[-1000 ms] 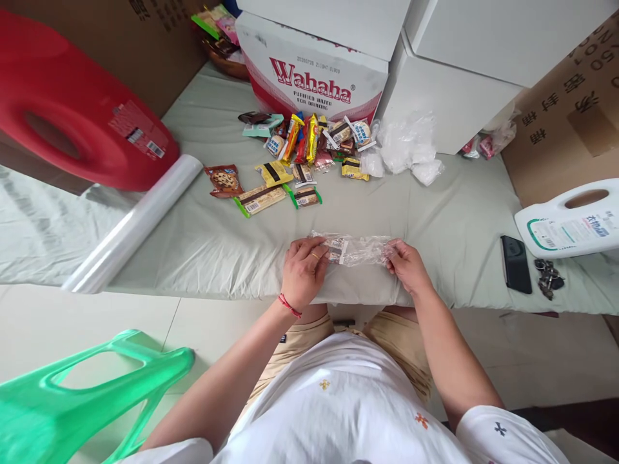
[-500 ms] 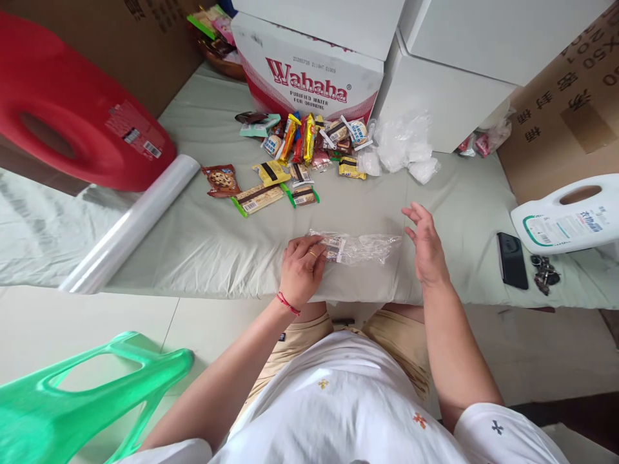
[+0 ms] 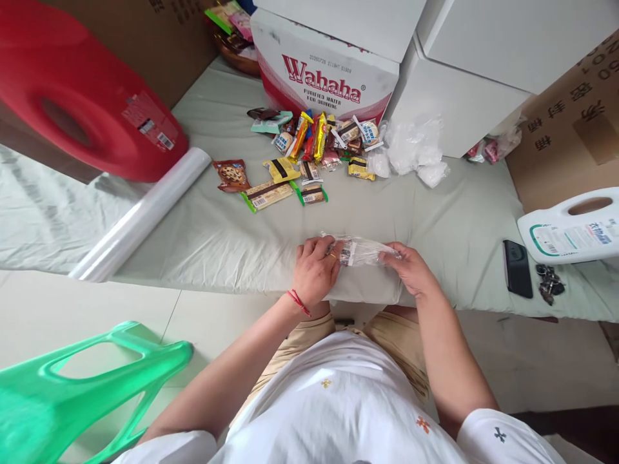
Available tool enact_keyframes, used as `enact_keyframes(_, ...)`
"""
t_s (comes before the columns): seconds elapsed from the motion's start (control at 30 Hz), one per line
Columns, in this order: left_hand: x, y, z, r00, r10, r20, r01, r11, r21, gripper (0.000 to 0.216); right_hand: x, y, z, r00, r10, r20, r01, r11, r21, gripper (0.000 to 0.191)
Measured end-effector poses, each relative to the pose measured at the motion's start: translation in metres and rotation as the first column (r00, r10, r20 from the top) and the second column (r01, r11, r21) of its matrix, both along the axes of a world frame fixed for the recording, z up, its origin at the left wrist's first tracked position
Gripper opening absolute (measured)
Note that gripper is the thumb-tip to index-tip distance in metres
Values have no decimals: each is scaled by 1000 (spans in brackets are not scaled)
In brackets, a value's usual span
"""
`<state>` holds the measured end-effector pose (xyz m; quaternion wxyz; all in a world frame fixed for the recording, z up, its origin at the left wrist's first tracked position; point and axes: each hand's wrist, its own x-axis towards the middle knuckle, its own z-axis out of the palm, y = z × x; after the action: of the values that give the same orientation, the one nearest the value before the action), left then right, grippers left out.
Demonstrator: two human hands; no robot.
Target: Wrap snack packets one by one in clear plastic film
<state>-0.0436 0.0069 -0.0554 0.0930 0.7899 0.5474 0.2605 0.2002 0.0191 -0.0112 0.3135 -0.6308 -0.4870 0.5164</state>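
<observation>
A clear plastic bag (image 3: pixel 365 251) lies near the cloth-covered edge, with a small wrapped snack (image 3: pixel 347 252) inside its left part. My left hand (image 3: pixel 316 264) is closed over the bag's left end, covering part of the snack. At the other end, my right hand (image 3: pixel 409 265) pinches the loose plastic between thumb and fingers. Beyond the hands lie a long wrapped bar (image 3: pixel 269 195), a small green-ended packet (image 3: pixel 313 194), a yellow packet (image 3: pixel 281 169) and a brown cookie packet (image 3: pixel 231 175).
A plastic film roll (image 3: pixel 145 212) and red jug (image 3: pixel 111 109) stand left. Behind are a Wahaha carton (image 3: pixel 324 71), heaped snacks and crumpled clear bags (image 3: pixel 416 145). At right: a phone (image 3: pixel 517 267), keys (image 3: pixel 550 283), a white bottle (image 3: pixel 570 225). A green stool (image 3: pixel 97 386) sits below.
My right hand has come down and left from above the cloth and taken hold of the bag's right end. The left hand keeps its place on the bag. The view has shifted slightly.
</observation>
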Motion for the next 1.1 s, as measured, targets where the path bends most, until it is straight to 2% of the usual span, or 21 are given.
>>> enact_keyframes(0.1,7,-4,2,1000,4,-8,-4,1000,-12,37,-5,-1,3,962,-205,-183,196,978,-64,45)
enact_keyframes(0.17,13,-6,3,1000,15,-11,-15,1000,-21,35,-17,3,6,932,-296,-209,302,953,-2,44)
enact_keyframes(0.23,18,-6,4,1000,18,-12,-18,999,-27,34,-35,8,10,926,-319,-203,346,931,117,38)
enact_keyframes(0.3,21,-5,4,1000,19,6,-19,999,-26,32,-58,12,13,955,-247,-161,279,935,219,30)
enact_keyframes(0.37,22,-3,3,997,21,75,-18,999,-34,25,-81,14,11,992,-101,-74,118,953,278,23)
enact_keyframes(0.47,14,-1,1,944,1,330,20,998,-62,17,-105,15,1,998,37,58,-53,951,305,16)
enact_keyframes(0.53,3,1,0,811,-12,586,98,989,-115,12,-111,14,-9,992,20,123,-60,942,330,13)
enact_keyframes(0.57,-4,2,-1,691,10,723,148,977,-155,18,-111,13,-13,987,-2,160,-56,934,352,12)
enact_keyframes(0.63,-16,5,-3,368,135,920,251,938,-238,38,-112,10,-17,966,-15,256,-92,912,400,10)
enact_keyframes(0.67,-22,6,-4,212,214,954,294,917,-271,44,-112,8,-16,948,-2,318,-138,898,417,9)
enact_keyframes(0.7,-26,7,-4,94,282,955,327,897,-297,46,-114,5,-14,921,21,388,-200,882,426,10)
enact_keyframes(0.73,-29,8,-5,30,330,943,350,881,-319,45,-115,1,-12,883,52,466,-275,862,426,12)
enact_keyframes(0.77,-31,8,-5,20,357,934,358,870,-340,42,-118,-3,-9,834,84,545,-357,836,418,16)
enact_keyframes(0.8,-31,9,-4,51,365,930,335,871,-360,38,-120,-9,-6,774,113,623,-439,804,400,19)
enact_keyframes(0.87,-30,9,-2,199,343,918,190,906,-379,27,-125,-21,-3,637,146,757,-577,741,344,30)
enact_keyframes(0.97,-28,12,4,550,287,784,-93,954,-284,26,-128,-39,-8,480,148,864,-682,683,262,50)
enact_keyframes(1.03,-28,16,8,772,245,586,-137,965,-223,29,-126,-49,-14,448,151,881,-703,669,242,54)
enact_keyframes(1.1,-28,22,9,913,209,351,-133,964,-228,26,-121,-56,-21,458,182,870,-721,649,244,55)
